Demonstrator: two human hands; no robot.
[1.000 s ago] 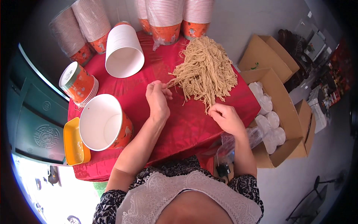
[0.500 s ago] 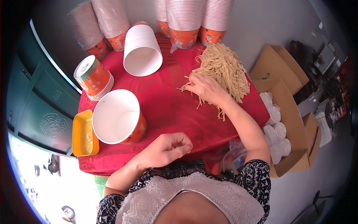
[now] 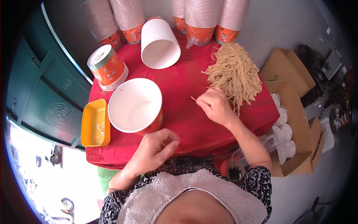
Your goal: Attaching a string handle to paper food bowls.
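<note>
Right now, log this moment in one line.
right hand: pinching thin tan strand; tangled tan noodle-like pile: beyond right hand; left hand: half-curled, seemingly empty; round white-lined orange paper tub: beyond left hand

Left hand [image 3: 154,148] half-curled, right hand [image 3: 216,106] pinched

Grey wall [image 3: 276,26], green panelled door [image 3: 46,86] beside bright daylight [image 3: 80,175], grey floor [image 3: 296,190].

No writing is readable (marks [image 3: 100,55] on the upturned tub [image 3: 110,71] are too small).
</note>
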